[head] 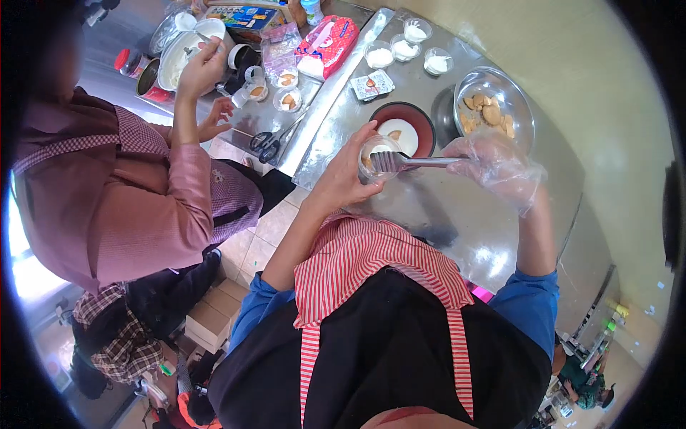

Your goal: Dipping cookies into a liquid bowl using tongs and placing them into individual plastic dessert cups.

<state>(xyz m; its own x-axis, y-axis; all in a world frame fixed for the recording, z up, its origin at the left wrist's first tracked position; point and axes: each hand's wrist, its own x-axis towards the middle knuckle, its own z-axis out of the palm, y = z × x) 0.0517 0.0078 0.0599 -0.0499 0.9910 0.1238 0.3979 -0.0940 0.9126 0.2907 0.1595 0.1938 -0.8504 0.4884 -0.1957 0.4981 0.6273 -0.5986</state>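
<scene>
My left hand (345,171) holds a small clear plastic cup (370,174) by its side, with pale brown and white contents inside. In my right hand (496,166), covered by a clear plastic glove, is a metal fork (423,162). Its tines are at the cup's mouth. Just beyond the cup stands a bowl (426,120), reddish inside with a dark rim, containing white liquid and a pale brown piece (395,134). A steel mixing bowl (525,102) farther right holds several biscuit-like brown pieces (490,112).
Several cups of white cream (379,56) and a stack of printed cards (372,84) stand at the back of the steel table (482,214). To the left, a co-worker (139,193) spoons from a white tub (217,29). Scissors (265,146) and a red wipes pack (332,43) lie nearby.
</scene>
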